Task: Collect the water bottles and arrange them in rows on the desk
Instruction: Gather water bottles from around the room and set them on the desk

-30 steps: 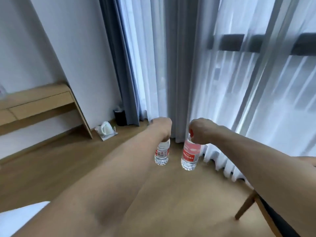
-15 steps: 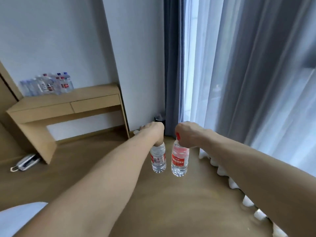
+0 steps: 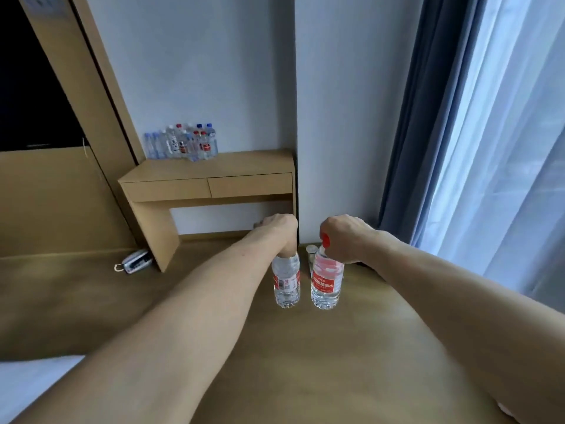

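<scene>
Two in hand: the left hand [image 3: 279, 232] grips one water bottle [image 3: 286, 283] by its neck, and the right hand [image 3: 345, 237] curls round the top of a second bottle [image 3: 326, 281]. Both hang upright over the floor [image 3: 275, 362], side by side and just apart.
Many already placed: a cluster of bottles [image 3: 183, 143] stands at the back left of the wooden surface [image 3: 232, 168], tight against the wall [image 3: 214, 71], blue caps and red caps mixed.
Rows: can't call it from here; the group reads as a bunch, with any lines too small to make out.
Progress: well along, I'd say, with plenty collected and this pair on its way.
Left to do: the surface is well apart from the hands, so the pair has to be carried over, set down and lined up with the rest.
Possible straggler: a pale-capped thing [image 3: 312, 250] sits on the floor just behind the carried pair. It may be another bottle, but it is mostly hidden.
Carried pair, contents: clear water behind red labels, and both look well filled. A red cap [image 3: 326, 240] shows under the right fingers; the left cap is buried in the fist.
Surface group, contents: too small to judge fill levels.
Drawers: two drawer fronts [image 3: 250, 185] below the top, both closed, insides unseen.
</scene>
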### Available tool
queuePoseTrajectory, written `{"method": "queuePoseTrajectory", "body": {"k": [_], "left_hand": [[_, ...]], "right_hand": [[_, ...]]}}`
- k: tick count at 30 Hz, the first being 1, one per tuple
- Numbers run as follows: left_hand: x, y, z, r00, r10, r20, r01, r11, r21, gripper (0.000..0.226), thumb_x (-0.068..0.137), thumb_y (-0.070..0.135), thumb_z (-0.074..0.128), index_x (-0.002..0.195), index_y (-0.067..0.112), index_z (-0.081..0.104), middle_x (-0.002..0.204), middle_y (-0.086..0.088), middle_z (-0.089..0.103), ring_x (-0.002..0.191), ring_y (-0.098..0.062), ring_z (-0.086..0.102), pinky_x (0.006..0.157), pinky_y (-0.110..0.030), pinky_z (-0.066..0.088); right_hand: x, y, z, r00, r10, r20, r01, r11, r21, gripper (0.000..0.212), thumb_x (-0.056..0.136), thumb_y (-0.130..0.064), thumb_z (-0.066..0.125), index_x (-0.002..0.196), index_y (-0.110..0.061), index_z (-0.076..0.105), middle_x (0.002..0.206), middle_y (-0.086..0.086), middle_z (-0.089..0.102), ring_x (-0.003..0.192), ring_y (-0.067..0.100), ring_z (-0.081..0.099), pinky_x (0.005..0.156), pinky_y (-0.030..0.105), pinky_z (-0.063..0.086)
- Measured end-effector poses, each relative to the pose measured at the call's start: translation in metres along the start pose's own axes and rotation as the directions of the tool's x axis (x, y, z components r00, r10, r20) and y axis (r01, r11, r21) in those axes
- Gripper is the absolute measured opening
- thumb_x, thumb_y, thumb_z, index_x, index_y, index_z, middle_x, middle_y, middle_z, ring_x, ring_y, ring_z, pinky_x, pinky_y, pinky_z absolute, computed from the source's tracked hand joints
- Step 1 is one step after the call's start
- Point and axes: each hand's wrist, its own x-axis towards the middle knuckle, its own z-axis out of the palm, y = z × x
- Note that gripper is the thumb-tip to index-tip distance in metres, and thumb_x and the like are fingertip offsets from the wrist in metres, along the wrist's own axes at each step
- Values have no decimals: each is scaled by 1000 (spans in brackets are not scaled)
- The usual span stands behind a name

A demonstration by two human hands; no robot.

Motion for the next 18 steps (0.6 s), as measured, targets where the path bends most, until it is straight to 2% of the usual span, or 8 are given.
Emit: {"method": "queuePoseTrajectory", "body": {"k": [2,6,8,10,12,14,18], "left_hand": [[36,-23,-8,1000,-2,0,2,1000,-11,31,86,11,68,116,6,59,109,-13,60,101,-31,60,89,-39,53],[107,-70,-31,1000,-18,-26,17,1000,-21,21,86,9,65,106,7,61,99,-10,59,95,-31,59,74,-35,51],[138,-91,-40,999,-25,-35,25,1000,-10,14,86,6,61,100,7,60,97,-11,57,95,-31,59,73,-35,48],[167,-113,-49,998,-34,-47,34,999,-16,8,87,4,60,93,7,56,94,-11,56,89,-30,57,69,-32,45],[196,-137,-56,997,-54,-54,53,998,-20,7,88,4,60,94,8,57,91,-10,55,85,-28,55,69,-30,43],[225,-163,-61,996,-78,-52,77,997,-29,9,88,4,60,96,8,57,92,-10,54,85,-28,54,69,-30,42],[285,-209,-72,988,-139,-60,138,990,-25,19,87,1,59,106,4,61,100,-12,58,89,-30,56,72,-32,43]], "right_hand": [[47,-10,-1,1000,-16,3,16,1000,6,30,91,-13,62,120,-10,61,111,8,64,94,22,63,75,26,54],[140,-31,-6,999,-46,-5,46,999,-11,28,91,-11,59,118,-9,61,110,8,63,94,23,62,76,28,54],[178,-41,-9,998,-59,-2,59,998,-21,25,91,-10,58,115,-8,61,107,8,63,91,23,61,70,26,52],[214,-55,-13,996,-87,1,87,996,-37,20,91,-8,56,111,-7,61,100,7,61,84,20,57,59,22,44],[253,-69,-16,992,-123,-5,122,990,-67,18,92,-8,55,109,-7,60,92,4,56,80,18,52,56,21,38],[292,-83,-15,987,-161,-5,160,985,-68,19,92,-9,57,111,-7,59,90,2,52,81,17,52,59,21,39],[375,-110,-11,974,-229,3,228,972,-52,25,91,-11,61,116,-9,58,100,5,59,87,19,58,65,22,48]]}}
